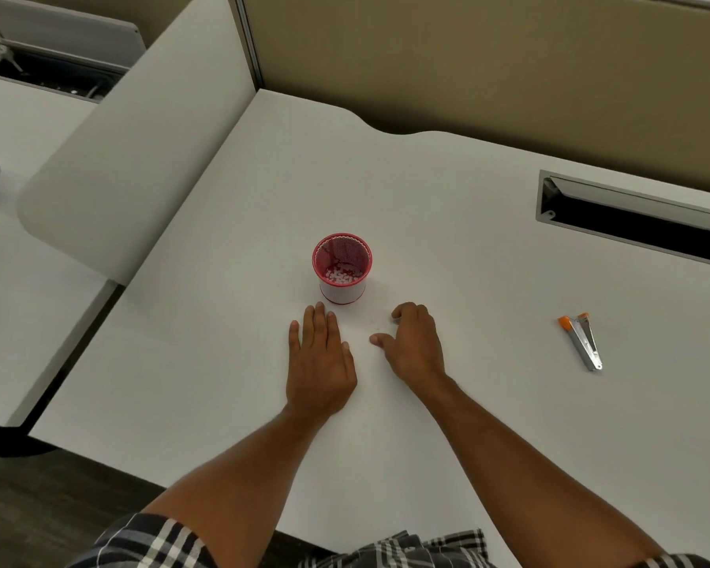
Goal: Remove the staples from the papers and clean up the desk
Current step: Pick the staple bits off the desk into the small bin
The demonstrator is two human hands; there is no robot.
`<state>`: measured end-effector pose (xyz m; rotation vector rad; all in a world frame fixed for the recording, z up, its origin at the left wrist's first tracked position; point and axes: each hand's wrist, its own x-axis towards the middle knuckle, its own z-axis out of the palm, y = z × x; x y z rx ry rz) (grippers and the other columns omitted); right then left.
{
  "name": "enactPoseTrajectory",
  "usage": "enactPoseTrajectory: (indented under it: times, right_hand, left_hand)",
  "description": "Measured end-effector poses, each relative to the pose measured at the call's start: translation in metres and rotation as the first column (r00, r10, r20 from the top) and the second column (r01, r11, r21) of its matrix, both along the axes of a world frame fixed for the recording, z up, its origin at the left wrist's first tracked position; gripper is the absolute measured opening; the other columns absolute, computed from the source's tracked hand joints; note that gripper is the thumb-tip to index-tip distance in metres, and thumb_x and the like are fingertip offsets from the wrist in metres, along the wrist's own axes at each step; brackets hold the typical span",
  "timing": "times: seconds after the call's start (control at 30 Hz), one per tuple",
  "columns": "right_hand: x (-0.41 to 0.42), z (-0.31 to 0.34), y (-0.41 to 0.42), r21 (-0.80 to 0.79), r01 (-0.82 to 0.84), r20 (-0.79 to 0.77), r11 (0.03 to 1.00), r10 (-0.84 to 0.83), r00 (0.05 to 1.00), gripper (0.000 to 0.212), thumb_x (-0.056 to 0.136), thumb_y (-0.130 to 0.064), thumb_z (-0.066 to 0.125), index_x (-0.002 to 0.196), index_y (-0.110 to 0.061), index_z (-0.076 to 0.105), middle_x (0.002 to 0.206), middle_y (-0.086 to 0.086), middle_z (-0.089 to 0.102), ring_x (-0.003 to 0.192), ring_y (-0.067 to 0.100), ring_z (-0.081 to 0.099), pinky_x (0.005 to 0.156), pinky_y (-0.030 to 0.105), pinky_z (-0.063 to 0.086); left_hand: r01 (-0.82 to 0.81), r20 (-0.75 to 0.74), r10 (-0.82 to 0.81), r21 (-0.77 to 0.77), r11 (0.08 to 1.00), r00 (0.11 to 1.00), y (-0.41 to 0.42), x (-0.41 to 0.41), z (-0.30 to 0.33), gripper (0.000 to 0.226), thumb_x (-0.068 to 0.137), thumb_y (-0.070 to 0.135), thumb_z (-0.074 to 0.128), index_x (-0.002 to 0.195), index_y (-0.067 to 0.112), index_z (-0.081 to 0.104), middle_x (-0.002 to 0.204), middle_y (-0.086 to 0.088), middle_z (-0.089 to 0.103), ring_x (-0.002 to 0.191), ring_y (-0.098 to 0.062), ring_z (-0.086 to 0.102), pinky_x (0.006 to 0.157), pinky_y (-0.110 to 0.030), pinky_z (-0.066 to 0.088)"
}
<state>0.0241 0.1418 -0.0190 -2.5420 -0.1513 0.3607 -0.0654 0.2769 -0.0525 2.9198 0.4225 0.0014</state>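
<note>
1. Two bare forearms reach out from plaid sleeves [156, 539] over one white desk [222, 362].
2. The left hand [319, 362] lies flat on the desk, palm down, fingers straight and together, holding nothing.
3. The right hand [417, 346] rests just beside it, fingers bent with tips on the desk; whether they pinch anything cannot be told.
4. One staple remover [583, 340], silver with orange tips, lies well to the right, apart from both hands.
5. One red mesh cup [342, 268] stands upright just beyond the fingertips, small white bits in its bottom.
6. One cable slot [636, 223] sits at the far right.
</note>
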Motion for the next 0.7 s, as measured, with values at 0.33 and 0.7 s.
enactPoseTrajectory:
  times: [0.33, 0.7]
  right_hand:
    - [0.024, 0.001, -0.018, 0.054, -0.259, 0.043, 0.964, 0.257, 0.965, 0.038, 0.091, 0.002, 0.053, 0.125, -0.013, 0.061, 0.116, 0.003, 0.056, 0.094, 0.011, 0.054, 0.075, 0.004, 0.033]
    - [0.012, 0.002, -0.005, -0.253, -0.585, 0.182, 0.770, 0.632, 0.753, 0.027, 0.100, -0.019, 0.042, 0.114, -0.006, 0.060, 0.115, 0.008, 0.060, 0.105, 0.023, 0.055, 0.092, 0.035, 0.046]
  left_hand:
    - [-0.005, 0.000, 0.005, -0.004, 1.000, 1.000, 0.000, 0.000, 0.000, 0.061, 0.098, 0.029, 0.031, 0.150, -0.002, 0.032, 0.159, -0.022, 0.028, 0.151, -0.034, 0.021, 0.121, -0.055, 0.019]
    - [-0.004, -0.012, 0.004, -0.005, 1.000, 1.000, 0.000, 0.001, -0.001, 0.061, 0.098, 0.030, 0.030, 0.150, -0.001, 0.031, 0.160, -0.022, 0.027, 0.151, -0.034, 0.020, 0.122, -0.054, 0.018]
